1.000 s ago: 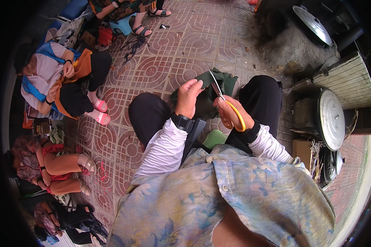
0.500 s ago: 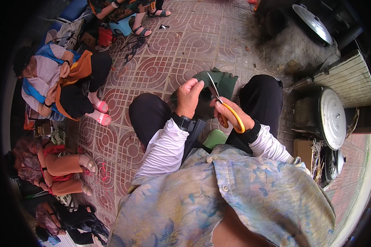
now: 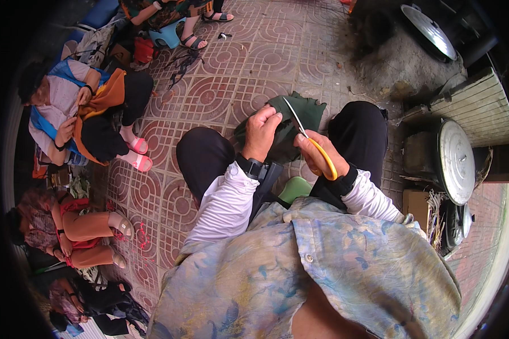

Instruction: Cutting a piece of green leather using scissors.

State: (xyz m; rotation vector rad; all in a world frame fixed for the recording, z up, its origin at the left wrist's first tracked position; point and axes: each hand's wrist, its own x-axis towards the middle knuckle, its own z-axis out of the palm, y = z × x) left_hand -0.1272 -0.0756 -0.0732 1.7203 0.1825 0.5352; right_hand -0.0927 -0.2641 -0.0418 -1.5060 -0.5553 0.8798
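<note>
Dark green cloth (image 3: 306,113) hangs between my knees, its far edge uneven. My left hand (image 3: 260,134) pinches it, thumb against curled fingers. In my right hand (image 3: 316,151) are scissors with yellow handles (image 3: 324,160), the fingers wrapped round the loops. Their silver blades look closed together and point up and left, over the cloth, with the tip close to my left thumb. Whether the blades touch the cloth I cannot tell.
A green stool (image 3: 294,190) shows between my thighs. At the right are a lidded pot (image 3: 457,161), a cardboard box (image 3: 415,208) and a sooty stove (image 3: 401,70). Several people sit along the left; one holds orange cloth (image 3: 108,97). Black scraps (image 3: 182,69) lie on the tiles.
The scissor blades, spread apart before, have come together. My right fingers have closed in with the handles, while my left hand has shifted only slightly.
</note>
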